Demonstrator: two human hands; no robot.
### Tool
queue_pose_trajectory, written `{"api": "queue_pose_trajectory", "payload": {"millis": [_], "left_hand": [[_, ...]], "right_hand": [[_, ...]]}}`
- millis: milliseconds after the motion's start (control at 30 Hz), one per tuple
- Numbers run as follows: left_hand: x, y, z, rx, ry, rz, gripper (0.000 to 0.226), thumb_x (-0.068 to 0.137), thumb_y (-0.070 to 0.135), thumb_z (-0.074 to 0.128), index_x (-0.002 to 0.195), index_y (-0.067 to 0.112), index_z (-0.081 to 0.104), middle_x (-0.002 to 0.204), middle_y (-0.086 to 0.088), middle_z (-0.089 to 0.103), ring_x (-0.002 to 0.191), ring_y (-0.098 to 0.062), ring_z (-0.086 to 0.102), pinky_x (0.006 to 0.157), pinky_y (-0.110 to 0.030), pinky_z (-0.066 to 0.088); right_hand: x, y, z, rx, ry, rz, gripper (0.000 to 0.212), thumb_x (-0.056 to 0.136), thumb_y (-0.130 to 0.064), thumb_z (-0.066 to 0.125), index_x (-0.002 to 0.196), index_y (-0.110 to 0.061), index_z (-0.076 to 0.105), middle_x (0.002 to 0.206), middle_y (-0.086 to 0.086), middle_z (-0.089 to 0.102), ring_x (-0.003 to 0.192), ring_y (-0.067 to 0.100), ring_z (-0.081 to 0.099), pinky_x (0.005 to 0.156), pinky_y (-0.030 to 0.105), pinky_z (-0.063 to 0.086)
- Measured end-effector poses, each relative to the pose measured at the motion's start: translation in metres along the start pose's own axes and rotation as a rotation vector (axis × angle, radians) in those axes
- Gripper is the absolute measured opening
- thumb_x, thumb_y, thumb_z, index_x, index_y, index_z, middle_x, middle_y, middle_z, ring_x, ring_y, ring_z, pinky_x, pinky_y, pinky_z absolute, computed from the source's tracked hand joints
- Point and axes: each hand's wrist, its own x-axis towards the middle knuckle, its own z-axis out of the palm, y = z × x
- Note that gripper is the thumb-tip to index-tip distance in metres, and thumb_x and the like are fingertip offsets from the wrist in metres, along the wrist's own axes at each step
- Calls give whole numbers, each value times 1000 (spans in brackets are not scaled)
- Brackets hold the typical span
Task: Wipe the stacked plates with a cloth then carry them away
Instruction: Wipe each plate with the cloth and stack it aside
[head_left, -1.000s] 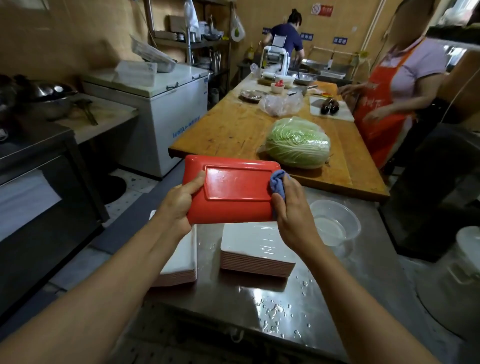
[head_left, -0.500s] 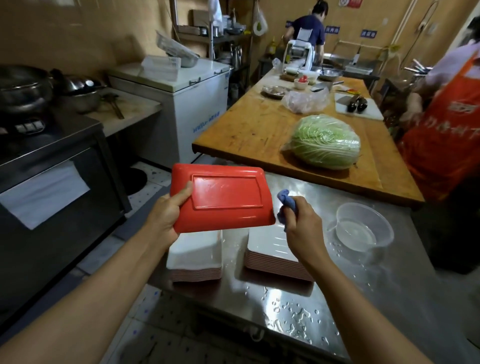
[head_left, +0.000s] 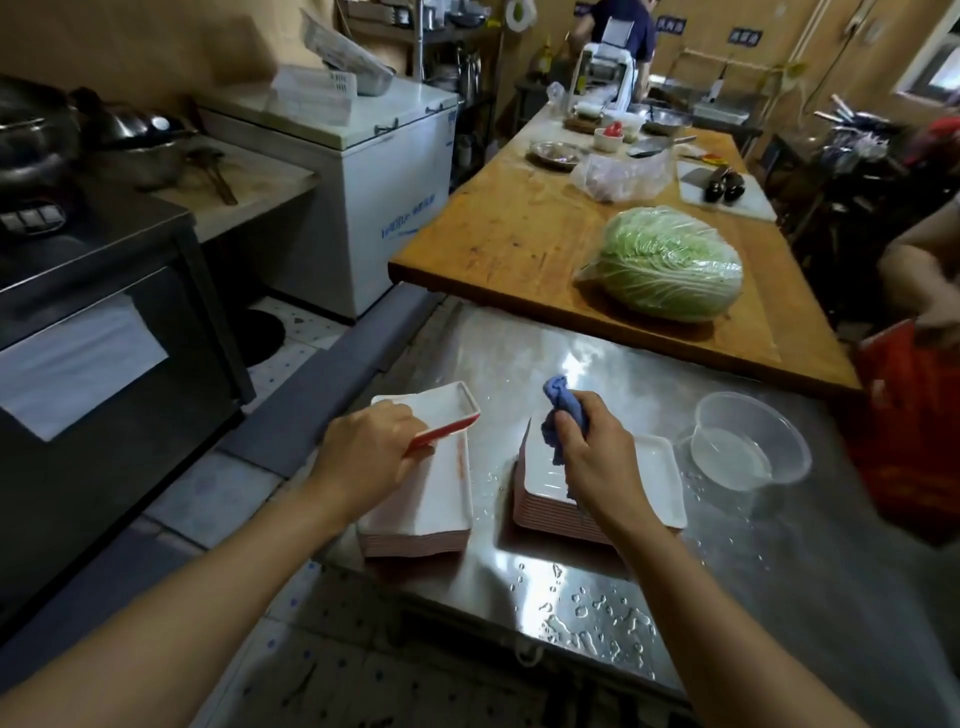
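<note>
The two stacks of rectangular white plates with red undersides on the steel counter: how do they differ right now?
The left stack of plates has a plate being laid on it, tilted, gripped by the left hand; the right stack of plates has none. The left stack lies at the counter's edge; the right stack lies further in, beside the clear plastic bowl. The right hand, holding the blue cloth, is over the right stack. Both share the same plate style.

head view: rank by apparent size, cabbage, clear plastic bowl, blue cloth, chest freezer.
Largest to smallest as they look in the head view:
1. chest freezer, though it stands farther off
2. cabbage
3. clear plastic bowl, looks close to the cabbage in width, so unsure
4. blue cloth, bunched in the right hand, partly hidden
</note>
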Motion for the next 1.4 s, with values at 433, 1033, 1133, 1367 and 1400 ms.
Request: {"api": "queue_pose_trajectory", "payload": {"millis": [433, 1033, 1133, 1367, 1400], "left_hand": [[-27, 16, 44, 281, -191, 161, 36, 34, -4, 86, 50, 11, 57, 50, -5, 51, 44, -22, 52, 31, -19, 28], [-47, 15, 77, 325, -320, 19, 55, 26, 21, 97, 67, 5, 65, 59, -9, 54, 42, -24, 53, 29, -22, 37], [-42, 12, 79, 354, -340, 7, 58, 23, 26, 97, 66, 5, 65, 58, -9, 53, 40, -24, 52, 29, -23, 35], [-38, 8, 91, 456, -535, -140, 72, 75, 76, 46, 114, 17, 54, 109, -2, 52, 93, -21, 54, 58, -30, 36], [-34, 12, 92, 470, -537, -174, 74, 75, 80, 35, 111, 19, 54, 110, -1, 51, 96, -19, 52, 59, -30, 33]], "right_hand": [[-2, 21, -8, 29, 61, 45, 16, 95, -15, 47, 96, -29, 54, 83, 2, 66, 75, 22, 65, 68, 40, 55], [13, 64, -37, 68, 11, 79, 15, 96, -16, 48, 106, -23, 57, 87, 3, 66, 69, 16, 63, 49, 13, 46], [13, 68, -38, 72, -8, 89, 17, 96, -15, 48, 109, -19, 57, 88, 5, 66, 70, 17, 63, 54, 15, 48], [15, 77, -47, 72, -15, 116, 16, 94, -14, 47, 104, -20, 57, 84, 5, 65, 62, 15, 59, 52, 20, 47], [16, 78, -48, 72, -12, 120, 16, 94, -14, 47, 104, -20, 58, 84, 4, 65, 62, 16, 60, 53, 24, 47]]}}
